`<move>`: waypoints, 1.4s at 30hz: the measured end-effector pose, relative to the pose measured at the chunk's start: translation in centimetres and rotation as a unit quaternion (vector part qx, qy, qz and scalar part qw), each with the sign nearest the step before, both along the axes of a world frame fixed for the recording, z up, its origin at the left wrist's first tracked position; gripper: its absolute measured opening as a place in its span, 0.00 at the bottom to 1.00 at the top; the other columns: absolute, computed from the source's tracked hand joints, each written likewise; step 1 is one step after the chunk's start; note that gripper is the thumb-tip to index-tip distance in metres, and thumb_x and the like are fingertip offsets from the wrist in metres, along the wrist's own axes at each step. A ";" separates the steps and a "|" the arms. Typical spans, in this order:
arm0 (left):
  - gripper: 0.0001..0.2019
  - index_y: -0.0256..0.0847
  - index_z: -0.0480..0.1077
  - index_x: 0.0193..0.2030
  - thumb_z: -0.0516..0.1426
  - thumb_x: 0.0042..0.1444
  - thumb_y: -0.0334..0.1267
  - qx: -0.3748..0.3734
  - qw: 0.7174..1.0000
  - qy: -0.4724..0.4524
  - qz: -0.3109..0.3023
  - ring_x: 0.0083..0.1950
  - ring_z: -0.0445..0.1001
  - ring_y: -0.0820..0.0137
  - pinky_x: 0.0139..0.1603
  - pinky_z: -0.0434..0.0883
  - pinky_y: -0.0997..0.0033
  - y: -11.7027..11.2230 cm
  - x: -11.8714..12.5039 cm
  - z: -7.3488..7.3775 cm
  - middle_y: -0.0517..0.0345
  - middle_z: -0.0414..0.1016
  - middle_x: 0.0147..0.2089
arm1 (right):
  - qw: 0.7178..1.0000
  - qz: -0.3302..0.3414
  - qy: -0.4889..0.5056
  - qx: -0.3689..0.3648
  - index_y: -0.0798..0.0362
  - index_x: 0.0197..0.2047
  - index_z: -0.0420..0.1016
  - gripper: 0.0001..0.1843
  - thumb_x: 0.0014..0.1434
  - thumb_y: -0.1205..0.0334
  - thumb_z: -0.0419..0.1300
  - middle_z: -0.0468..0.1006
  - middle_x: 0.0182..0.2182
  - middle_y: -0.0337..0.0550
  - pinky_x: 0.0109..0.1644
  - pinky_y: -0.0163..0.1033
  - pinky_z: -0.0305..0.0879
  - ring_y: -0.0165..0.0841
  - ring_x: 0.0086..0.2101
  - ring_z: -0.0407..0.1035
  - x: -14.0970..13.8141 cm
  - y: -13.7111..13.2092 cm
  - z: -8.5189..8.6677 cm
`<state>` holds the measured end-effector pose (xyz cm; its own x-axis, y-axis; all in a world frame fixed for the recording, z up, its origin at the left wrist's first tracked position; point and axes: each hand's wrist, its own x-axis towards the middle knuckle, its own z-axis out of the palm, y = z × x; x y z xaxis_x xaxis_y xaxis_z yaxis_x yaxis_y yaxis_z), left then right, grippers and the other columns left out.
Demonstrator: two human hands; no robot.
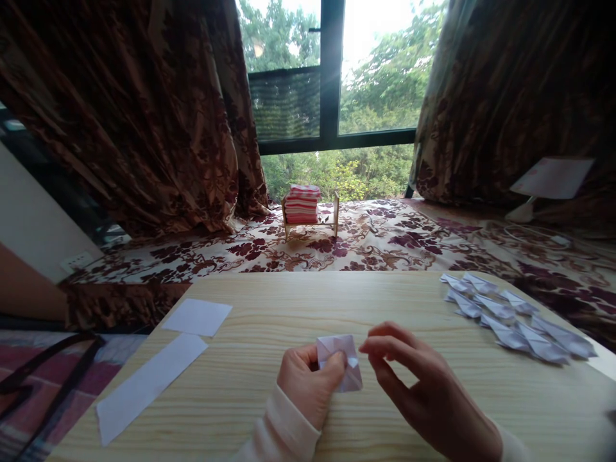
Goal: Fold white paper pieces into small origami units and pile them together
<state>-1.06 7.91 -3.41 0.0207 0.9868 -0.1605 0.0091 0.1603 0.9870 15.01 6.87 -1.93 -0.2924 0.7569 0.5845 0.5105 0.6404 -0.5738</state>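
Between the thumb and fingers of my left hand [308, 378] is a small folded paper square [355, 382], white with crease lines across it. The left thumb presses on its middle and hides part of it. Just to the right of the square is my right hand [418, 378], its fingers bent and apart with nothing in them. The right fingertips come close to the paper's right edge without visibly touching it.
Several folded white paper pieces [500, 314] lie at the table's [269, 295] right back corner. A paper strip [151, 385] and a smaller sheet [198, 317] lie at left. Beyond, a small rack [335, 215] holds folded striped cloths [302, 205]; a lamp [553, 179] stands right.
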 end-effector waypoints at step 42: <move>0.10 0.32 0.75 0.20 0.60 0.41 0.40 0.019 0.999 -0.019 0.018 0.21 0.59 0.76 0.24 0.57 0.76 -0.8 0.7 1.4 0.62 0.66 0.16 | 0.917 0.006 0.190 -0.351 0.55 0.24 0.66 0.21 0.56 0.45 0.54 0.61 0.19 0.35 0.25 0.33 0.53 0.27 0.22 0.54 -2.0 -0.4 -0.6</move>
